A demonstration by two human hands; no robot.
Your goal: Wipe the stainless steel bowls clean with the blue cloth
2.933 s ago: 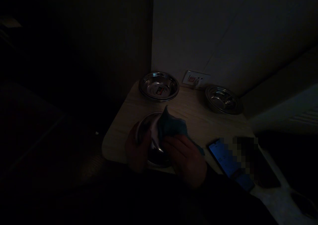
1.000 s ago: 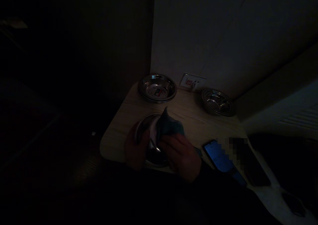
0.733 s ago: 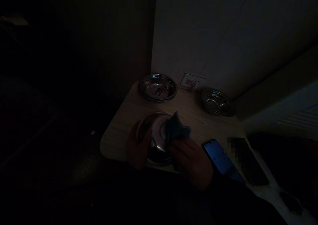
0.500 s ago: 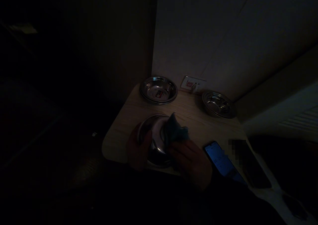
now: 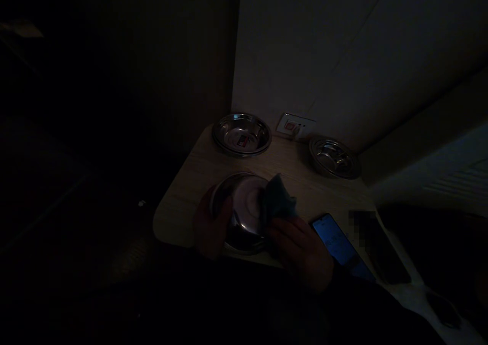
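Observation:
In dim light, a shiny metal bowl (image 5: pixel 244 208) is at the front of the small wooden table (image 5: pixel 179 213), its rounded outer side and base facing up. My left hand (image 5: pixel 211 228) grips the bowl's left rim, the thumb over its side. A blue-green cloth (image 5: pixel 279 198) is bunched in my right hand (image 5: pixel 301 248) and lies against the bowl's right side. The fingers of that hand are bent around the cloth, partly lost in shadow.
Stacked metal bowls (image 5: pixel 242 136) with a label inside stand at the back left. Another metal bowl (image 5: pixel 333 158) is at the back right. A wall socket (image 5: pixel 295 125) sits between them. A lit phone (image 5: pixel 341 246) and a dark flat object (image 5: pixel 389 253) lie at right.
My right hand and the cloth have slid a little to the right across the bowl, uncovering more of its base. My left hand keeps its hold on the rim.

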